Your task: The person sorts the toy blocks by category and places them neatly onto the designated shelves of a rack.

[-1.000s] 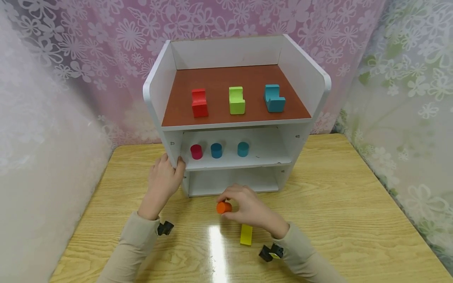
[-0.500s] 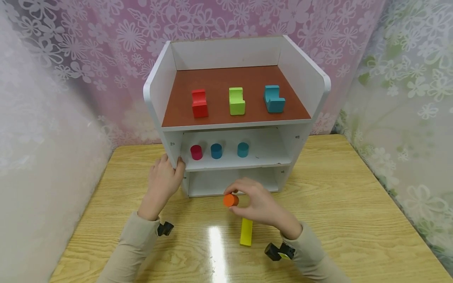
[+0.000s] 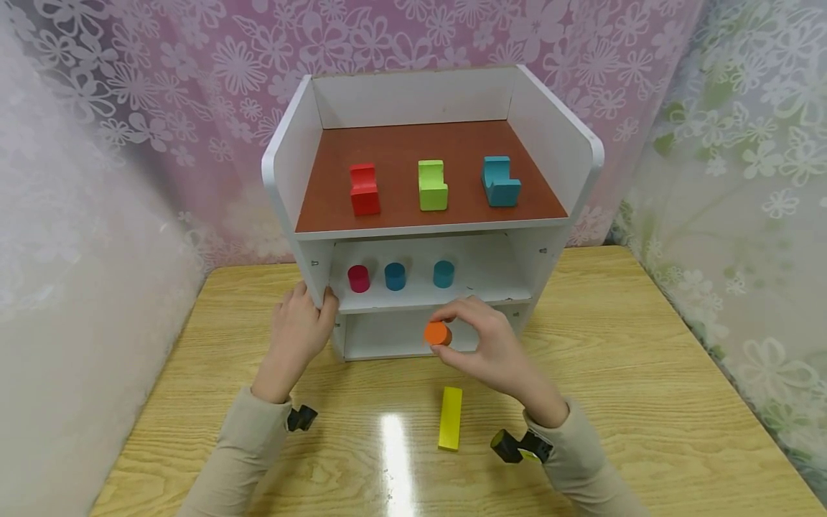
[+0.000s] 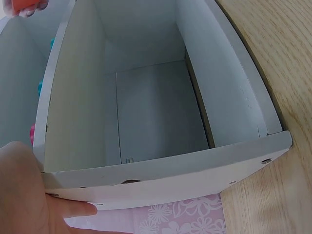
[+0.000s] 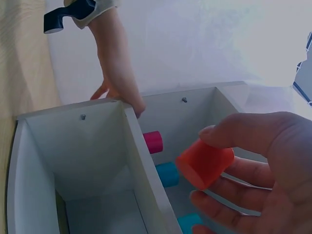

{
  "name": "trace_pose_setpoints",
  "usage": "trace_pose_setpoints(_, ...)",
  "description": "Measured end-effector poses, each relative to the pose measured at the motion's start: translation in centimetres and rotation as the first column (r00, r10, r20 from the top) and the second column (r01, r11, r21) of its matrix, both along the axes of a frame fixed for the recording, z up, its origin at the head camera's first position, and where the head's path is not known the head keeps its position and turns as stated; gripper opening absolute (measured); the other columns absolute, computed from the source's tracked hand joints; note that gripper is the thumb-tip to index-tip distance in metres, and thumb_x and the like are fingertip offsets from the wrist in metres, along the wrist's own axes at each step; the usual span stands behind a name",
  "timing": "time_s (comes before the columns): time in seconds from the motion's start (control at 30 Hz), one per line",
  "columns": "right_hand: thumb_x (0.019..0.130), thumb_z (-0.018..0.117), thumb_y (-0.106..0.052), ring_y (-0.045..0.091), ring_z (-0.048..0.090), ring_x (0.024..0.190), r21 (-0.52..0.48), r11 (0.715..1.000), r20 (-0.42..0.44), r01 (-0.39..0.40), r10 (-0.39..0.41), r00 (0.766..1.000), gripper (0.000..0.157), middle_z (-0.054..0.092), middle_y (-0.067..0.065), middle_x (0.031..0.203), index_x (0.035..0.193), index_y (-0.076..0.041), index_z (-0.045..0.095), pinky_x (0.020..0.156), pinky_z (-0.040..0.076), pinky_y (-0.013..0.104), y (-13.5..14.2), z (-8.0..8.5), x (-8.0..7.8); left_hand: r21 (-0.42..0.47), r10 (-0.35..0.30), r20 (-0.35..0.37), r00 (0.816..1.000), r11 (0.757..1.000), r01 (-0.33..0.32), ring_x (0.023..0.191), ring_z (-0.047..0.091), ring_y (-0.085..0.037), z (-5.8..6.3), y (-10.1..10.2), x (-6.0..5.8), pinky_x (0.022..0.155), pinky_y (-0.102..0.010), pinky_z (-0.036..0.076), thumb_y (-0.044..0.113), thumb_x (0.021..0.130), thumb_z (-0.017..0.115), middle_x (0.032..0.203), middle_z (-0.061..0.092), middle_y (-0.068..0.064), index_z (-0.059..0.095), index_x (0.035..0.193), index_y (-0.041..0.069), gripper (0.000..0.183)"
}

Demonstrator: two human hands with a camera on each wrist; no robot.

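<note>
My right hand [image 3: 494, 348] pinches an orange cylinder block [image 3: 437, 333] between thumb and fingers, in front of the bottom compartment of the white shelf unit [image 3: 433, 228]. In the right wrist view the orange block [image 5: 204, 163] overlaps the middle compartment. My left hand [image 3: 302, 323] grips the front edge of the unit's left side panel, thumb inside and fingers outside. On the middle shelf stand a crimson cylinder [image 3: 358, 278], a blue cylinder [image 3: 395, 276] and a teal cylinder [image 3: 444, 273] in a row. A yellow rectangular block [image 3: 450, 418] lies on the table below my right hand.
On the brown top board sit a red notched block [image 3: 365, 189], a lime green one [image 3: 432, 185] and a teal one [image 3: 500, 182]. The wooden table [image 3: 620, 388] extends to both sides of the unit. Flowered curtains [image 3: 400, 32] hang behind and beside it.
My right hand has lifted the orange cylinder up and to the right, from near the table to the front of the lower compartment. More of the yellow block shows. My left hand stays put.
</note>
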State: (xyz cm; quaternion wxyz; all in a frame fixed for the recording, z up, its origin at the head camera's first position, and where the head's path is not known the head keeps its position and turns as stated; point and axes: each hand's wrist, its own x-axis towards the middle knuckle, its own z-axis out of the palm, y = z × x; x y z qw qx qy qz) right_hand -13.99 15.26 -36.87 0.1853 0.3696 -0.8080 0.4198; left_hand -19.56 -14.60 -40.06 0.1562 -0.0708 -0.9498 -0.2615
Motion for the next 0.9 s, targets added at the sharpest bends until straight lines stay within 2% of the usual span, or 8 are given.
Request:
trace_pose_setpoints(0.2, 0.076, 0.08, 0.002, 0.017, 0.061, 0.092, -0.082, 0.994, -0.048, 0.078, -0.082, 0.995, 0.036, 0.07, 0.001, 0.102, 0.108, -0.007, 0.07, 0.08, 0.048, 0.031, 0.6, 0.5, -0.9, -0.004, 0.002, 0.005, 1.0, 1.0, -0.002, 0.088, 0.056, -0.041, 0.0, 0.0, 0.0, 0.075, -0.054, 0.043, 0.036, 0.103, 0.033, 0.1, 0.06, -0.016, 0.061, 0.119, 0.003, 0.046)
trace_pose_setpoints(0.4, 0.079, 0.08, 0.001, 0.026, 0.059, 0.096, -0.116, 0.972, -0.043, 0.204, -0.21, 0.977, 0.034, 0.069, 0.008, 0.106, 0.111, -0.002, 0.068, 0.08, 0.046, 0.042, 1.4, 1.0, -1.8, -0.007, 0.002, 0.002, 1.0, 1.0, -0.002, 0.087, 0.056, -0.04, 0.0, 0.0, 0.0, 0.074, -0.053, 0.043, 0.036, 0.103, 0.033, 0.099, 0.059, -0.016, 0.061, 0.119, 0.004, 0.046)
trace_pose_setpoints(0.63, 0.08, 0.077, 0.002, 0.033, 0.06, 0.094, -0.126, 0.933, -0.025, 0.337, -0.343, 0.939, 0.033, 0.069, 0.015, 0.108, 0.111, 0.003, 0.068, 0.079, 0.048, 0.048, 2.0, 1.1, -3.1, -0.016, 0.005, 0.008, 1.0, 1.0, -0.004, 0.089, 0.056, -0.041, -0.1, 0.0, 0.0, 0.075, -0.054, 0.044, 0.036, 0.102, 0.033, 0.1, 0.06, -0.017, 0.06, 0.123, 0.003, 0.047)
trace_pose_setpoints(0.9, 0.082, 0.073, -0.001, 0.034, 0.061, 0.091, -0.123, 0.869, 0.029, 0.479, -0.479, 0.877, 0.03, 0.069, 0.018, 0.107, 0.111, 0.003, 0.069, 0.079, 0.049, 0.047, 2.3, 0.8, -3.9, -0.02, 0.002, -0.01, 1.0, 1.0, -0.002, 0.084, 0.056, -0.039, -0.1, -0.1, 0.0, 0.072, -0.053, 0.044, 0.036, 0.102, 0.034, 0.097, 0.06, -0.016, 0.061, 0.122, 0.003, 0.047)
